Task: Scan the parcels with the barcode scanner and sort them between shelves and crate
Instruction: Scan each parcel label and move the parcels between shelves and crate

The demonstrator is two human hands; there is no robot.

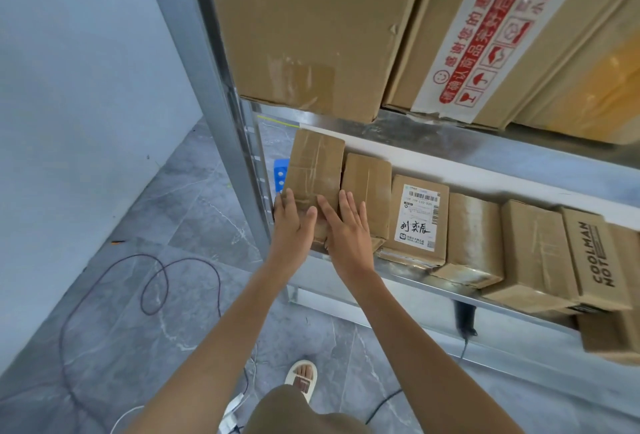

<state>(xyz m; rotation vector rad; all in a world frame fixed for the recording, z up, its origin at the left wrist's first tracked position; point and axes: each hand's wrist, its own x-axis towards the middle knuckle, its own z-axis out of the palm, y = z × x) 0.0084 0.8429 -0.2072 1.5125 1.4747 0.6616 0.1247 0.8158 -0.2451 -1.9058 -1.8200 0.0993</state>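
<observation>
A small taped cardboard parcel [313,165] stands at the left end of the metal shelf [433,281]. My left hand [291,222] and my right hand [346,229] lie flat on its near face with fingers straight. To its right a row of several more brown parcels lines the shelf, one bearing a white barcode label [419,213], another printed COOLMAN NOTE [597,257]. A black barcode scanner [465,319] hangs below the shelf edge on its cable.
Large cartons [311,28] fill the shelf above. A blue crate [280,175] shows behind the shelf's upright post [221,114] at left. Cables loop over the grey tiled floor [138,295]. My sandalled foot [301,378] is beneath. A pale wall stands at left.
</observation>
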